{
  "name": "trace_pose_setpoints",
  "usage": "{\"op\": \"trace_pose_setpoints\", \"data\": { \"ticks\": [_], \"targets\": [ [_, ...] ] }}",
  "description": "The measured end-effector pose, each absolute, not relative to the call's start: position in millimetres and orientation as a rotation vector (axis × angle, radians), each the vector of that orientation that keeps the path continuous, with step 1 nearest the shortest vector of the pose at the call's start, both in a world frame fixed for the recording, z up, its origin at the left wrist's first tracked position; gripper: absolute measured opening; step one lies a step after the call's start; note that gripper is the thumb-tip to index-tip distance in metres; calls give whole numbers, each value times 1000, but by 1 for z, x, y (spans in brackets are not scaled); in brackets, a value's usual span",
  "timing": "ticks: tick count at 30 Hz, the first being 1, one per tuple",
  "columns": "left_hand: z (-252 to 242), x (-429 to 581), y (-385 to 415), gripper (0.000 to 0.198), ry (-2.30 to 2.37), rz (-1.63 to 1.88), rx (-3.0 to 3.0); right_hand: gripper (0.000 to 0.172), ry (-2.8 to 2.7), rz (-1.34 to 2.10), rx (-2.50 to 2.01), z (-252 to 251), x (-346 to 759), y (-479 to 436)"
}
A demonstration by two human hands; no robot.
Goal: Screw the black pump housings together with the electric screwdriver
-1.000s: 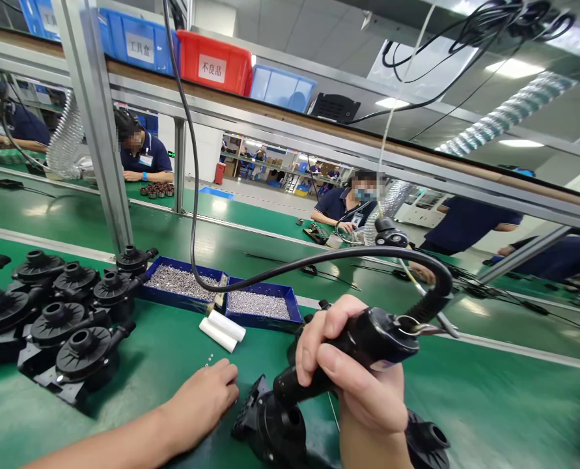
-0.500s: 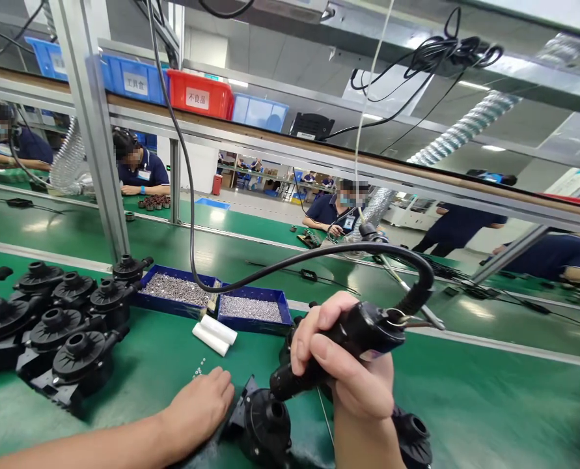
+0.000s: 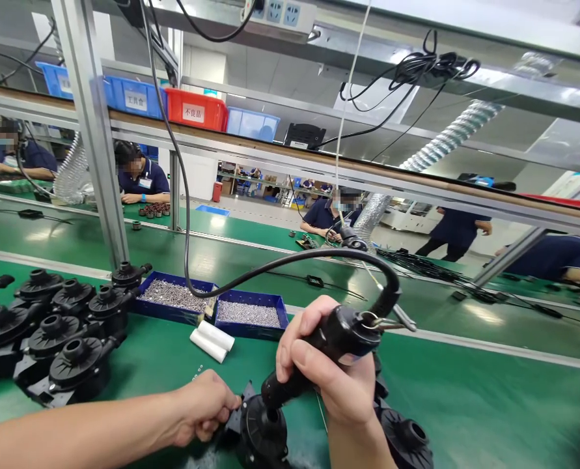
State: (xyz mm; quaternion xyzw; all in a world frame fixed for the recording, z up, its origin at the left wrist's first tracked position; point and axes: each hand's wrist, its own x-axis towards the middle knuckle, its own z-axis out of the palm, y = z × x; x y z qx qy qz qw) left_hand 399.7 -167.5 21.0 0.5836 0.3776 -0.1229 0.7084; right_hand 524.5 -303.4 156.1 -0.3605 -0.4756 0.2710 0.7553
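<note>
My right hand (image 3: 329, 365) is wrapped round a black electric screwdriver (image 3: 314, 355), tilted with its lower end over a black pump (image 3: 264, 430). The screwdriver's tip is hidden behind the pump's raised spout. My left hand (image 3: 204, 407) has its fingers curled, thumb and forefinger closed at the pump's flat side bracket (image 3: 245, 394). Whatever lies inside those fingers does not show. From the screwdriver's top a black cable (image 3: 290, 260) loops up to the left. Beyond the left hand lie a few tiny white nuts or rings (image 3: 198, 371).
Several black pumps (image 3: 77, 365) stand at left, and another pump (image 3: 409, 436) sits right of my right wrist. Blue trays hold screws (image 3: 172, 296) and small metal parts (image 3: 248, 314), near two white rolls (image 3: 212, 340). A metal post (image 3: 92, 130) rises behind. People work beyond.
My left hand has gone from resting on the bench to closing its fingers at the pump's bracket. The screwdriver has shifted slightly left and down toward the pump. The view has also shifted.
</note>
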Motion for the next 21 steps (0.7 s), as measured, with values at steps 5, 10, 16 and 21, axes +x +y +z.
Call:
{"op": "trace_pose_setpoints", "data": {
  "ticks": [5,10,16,21],
  "targets": [
    [24,396,-167,35,787,-262,1258,31,-1157,667,-670,144,532,-286],
    [28,386,-164,40,653,-302,1255,37,-1187,863,-643,133,540,-270],
    [25,389,-163,55,642,-294,1293,39,-1170,935,-568,125,545,-264],
    [29,394,-166,44,662,-339,1309,42,-1152,935,-619,123,543,-262]
  ]
}}
